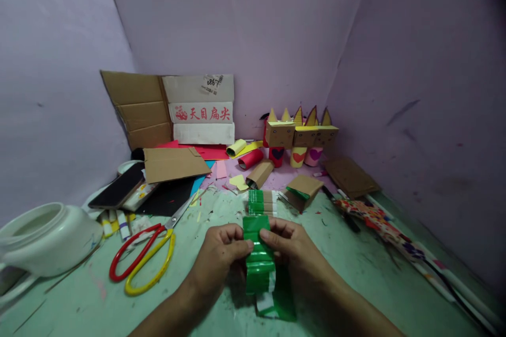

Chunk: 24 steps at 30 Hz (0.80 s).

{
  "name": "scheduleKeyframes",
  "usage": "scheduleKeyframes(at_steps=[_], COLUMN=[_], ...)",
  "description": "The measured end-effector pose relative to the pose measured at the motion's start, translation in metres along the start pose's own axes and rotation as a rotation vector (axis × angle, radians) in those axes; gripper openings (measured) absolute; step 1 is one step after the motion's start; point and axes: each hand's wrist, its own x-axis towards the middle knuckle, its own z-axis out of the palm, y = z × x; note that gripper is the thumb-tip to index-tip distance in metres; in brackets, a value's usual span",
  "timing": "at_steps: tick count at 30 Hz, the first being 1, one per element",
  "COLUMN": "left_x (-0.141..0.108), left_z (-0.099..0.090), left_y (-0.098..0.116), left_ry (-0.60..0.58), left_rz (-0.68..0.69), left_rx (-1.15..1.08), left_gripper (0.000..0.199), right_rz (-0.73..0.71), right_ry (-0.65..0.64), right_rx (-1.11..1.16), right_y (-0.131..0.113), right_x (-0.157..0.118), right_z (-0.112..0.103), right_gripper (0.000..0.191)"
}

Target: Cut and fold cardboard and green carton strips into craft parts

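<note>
A creased strip of glossy green cardboard point(259, 274) is pinched between both hands above the tabletop, its folds running across it. My left hand point(221, 253) grips its left edge, thumb on the front face. From the right, my right hand point(290, 245) holds the upper part with the thumb laid on the green surface. Under the strip lies another green piece point(283, 303) with a white patch. Just beyond the hands rests a folded green, brown and white cardboard piece point(261, 202). Red and yellow handled scissors point(152, 258) lie open to the left.
A white teapot point(59, 237) stands at far left near a phone point(118, 187). Behind are an unfolded carton point(201, 110), paper tubes point(251, 159) and box-headed paper figures point(298, 139). Cardboard boxes point(306, 189) sit beyond the hands; a floral fabric item point(379, 224) lies right.
</note>
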Motion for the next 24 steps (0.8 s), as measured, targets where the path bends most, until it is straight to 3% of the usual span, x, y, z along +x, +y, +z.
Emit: scheduleKeyframes(at_steps=[2,3,6,8,9,12,15,19,24], left_x=[-0.002,-0.003,-0.006,-0.006,-0.006,-0.004,-0.002,-0.002,-0.006], left_z=[-0.004,-0.007,-0.019,-0.025,-0.027,-0.027,-0.024,-0.024,-0.024], left_y=[0.002,0.004,0.006,0.005,0.005,0.002,0.000,0.000,0.000], left_ry=[0.000,0.039,0.169,0.142,0.113,0.129,0.176,0.155,0.133], left_rz=[0.112,0.238,0.848,1.195,1.296,1.424,1.484,1.555,1.499], left_rx=[0.155,0.269,0.689,0.915,0.996,1.132,1.209,1.321,1.487], left_gripper=[0.026,0.022,0.018,0.029,0.031,0.030,0.026,0.022,0.022], right_rz=[0.009,0.018,0.022,0.027,0.031,0.055,0.063,0.075,0.083], right_ry=[0.008,0.009,0.059,0.092,0.094,0.062,0.051,0.042,0.020], right_rx=[0.021,0.032,0.047,0.042,0.039,0.017,-0.016,-0.030,-0.027], right_y=[0.000,-0.001,-0.004,-0.006,-0.006,-0.006,-0.005,-0.003,0.001], right_x=[0.000,0.000,0.001,0.001,0.001,0.001,0.001,0.000,0.003], right_z=[0.000,-0.001,-0.001,-0.001,-0.001,-0.001,-0.001,-0.001,-0.003], right_gripper=[0.034,0.031,0.024,0.022,0.022,0.024,0.024,0.023,0.021])
